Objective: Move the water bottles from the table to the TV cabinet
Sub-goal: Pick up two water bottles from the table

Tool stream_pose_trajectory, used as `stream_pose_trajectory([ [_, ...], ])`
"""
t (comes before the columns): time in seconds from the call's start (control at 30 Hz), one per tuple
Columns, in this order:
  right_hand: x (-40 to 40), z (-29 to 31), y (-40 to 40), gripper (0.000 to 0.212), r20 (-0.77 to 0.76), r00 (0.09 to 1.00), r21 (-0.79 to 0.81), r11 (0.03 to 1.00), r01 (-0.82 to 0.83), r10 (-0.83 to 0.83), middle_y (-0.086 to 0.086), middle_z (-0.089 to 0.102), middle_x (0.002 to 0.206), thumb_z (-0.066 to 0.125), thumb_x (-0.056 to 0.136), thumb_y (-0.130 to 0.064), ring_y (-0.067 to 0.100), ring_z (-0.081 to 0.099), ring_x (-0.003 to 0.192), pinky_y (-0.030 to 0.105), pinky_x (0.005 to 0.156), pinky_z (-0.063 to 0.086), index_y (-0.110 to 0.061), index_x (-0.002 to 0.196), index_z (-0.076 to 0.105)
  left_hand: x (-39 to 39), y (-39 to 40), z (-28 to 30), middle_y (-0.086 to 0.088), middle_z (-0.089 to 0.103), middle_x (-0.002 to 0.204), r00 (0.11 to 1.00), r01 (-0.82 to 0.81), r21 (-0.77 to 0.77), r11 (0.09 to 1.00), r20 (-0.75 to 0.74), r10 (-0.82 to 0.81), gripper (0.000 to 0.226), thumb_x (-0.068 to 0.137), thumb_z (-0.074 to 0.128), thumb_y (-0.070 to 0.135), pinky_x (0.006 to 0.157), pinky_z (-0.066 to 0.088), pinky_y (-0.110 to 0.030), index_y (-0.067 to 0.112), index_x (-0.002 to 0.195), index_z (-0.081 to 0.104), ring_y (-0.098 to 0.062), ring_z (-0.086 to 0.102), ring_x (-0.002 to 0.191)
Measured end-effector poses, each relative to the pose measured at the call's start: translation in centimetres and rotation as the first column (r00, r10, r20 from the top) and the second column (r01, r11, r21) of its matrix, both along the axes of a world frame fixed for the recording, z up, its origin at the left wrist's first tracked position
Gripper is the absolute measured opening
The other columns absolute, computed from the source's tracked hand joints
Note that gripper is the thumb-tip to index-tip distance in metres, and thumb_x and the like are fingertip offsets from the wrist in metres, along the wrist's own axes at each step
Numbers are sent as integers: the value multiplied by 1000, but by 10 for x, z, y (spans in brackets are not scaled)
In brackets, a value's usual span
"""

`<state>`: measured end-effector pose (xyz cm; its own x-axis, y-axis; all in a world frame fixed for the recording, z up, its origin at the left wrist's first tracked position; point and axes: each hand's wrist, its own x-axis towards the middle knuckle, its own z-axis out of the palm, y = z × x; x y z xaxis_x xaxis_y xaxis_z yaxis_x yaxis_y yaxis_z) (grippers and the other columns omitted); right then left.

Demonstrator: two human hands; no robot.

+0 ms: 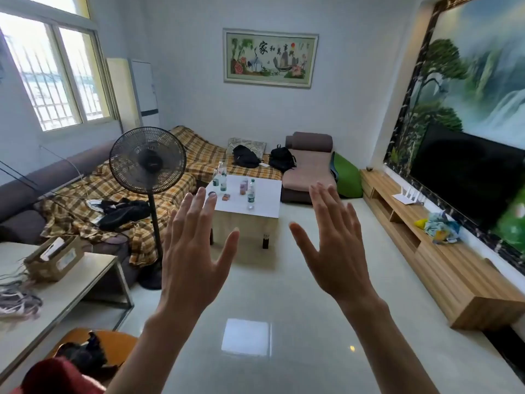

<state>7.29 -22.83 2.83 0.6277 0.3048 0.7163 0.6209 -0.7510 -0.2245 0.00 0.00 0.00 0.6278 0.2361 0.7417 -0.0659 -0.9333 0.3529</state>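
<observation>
Two bare hands are raised over a pale tiled floor (298, 322), backs to the camera: the left hand (193, 251) and the right hand (335, 248) both have fingers straight and spread, and neither has hold of anything. At twelve o'clock beyond them stands a low white-topped table (264, 200), and the water bottles sit on it, well apart from the hands. At least three green-labelled ones can be counted: one water bottle (251, 193) near the table's middle and a pair of bottles (220, 177) at its far left corner, where a further clear bottle may stand behind them. A pinkish cup (243, 187) and a small orange box (226, 197) share the top. At three o'clock the long wooden TV cabinet (443, 251) runs along the wall beneath a dark television (466, 177), carrying a white router (409, 194) and a bundle of coloured cloth (440, 227). At ten o'clock a standing fan (147, 160) is in front of a plaid-covered sofa (199, 155), on which two black backpacks (281, 157) lie. At eight o'clock a cardboard box (55, 258) holding papers rests on a grey side table (71, 291)
</observation>
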Motion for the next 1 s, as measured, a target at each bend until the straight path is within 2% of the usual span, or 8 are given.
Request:
stream_pose_trajectory([
  [0.17,53,-9,26,76,-39,999,-24,1000,16,-16,-3,17,171,24,102,-67,10,3,159,47,129,12,-20,162,20,52,22,-6,-1,25,171,999,-11,-18,1000,-30,11,74,100,36,64,128,20,-53,20,159,31,-19,16,161],
  [0.33,121,-20,41,75,-1,1000,-7,1000,5,-5,-1,21,170,25,103,-66,11,6,159,47,129,13,-19,162,23,120,42,-19,-1,26,170,1000,-11,55,998,-26,13,73,101,35,65,129,19,-50,21,159,31,-19,17,160],
  [0.77,347,-32,41,73,-21,999,33,999,28,-27,-1,22,170,33,104,-61,13,8,159,49,128,14,-18,162,23,359,71,-24,-2,30,169,996,-23,150,989,-81,35,73,101,40,64,126,27,-53,21,159,30,-20,21,159],
  [1.0,438,-57,53,71,-90,996,-24,1000,19,-21,-1,20,171,32,104,-61,14,8,159,47,129,10,-22,162,24,450,84,-47,0,27,170,991,-20,182,983,-128,44,73,102,37,65,129,22,-50,22,160,28,-17,16,160],
])
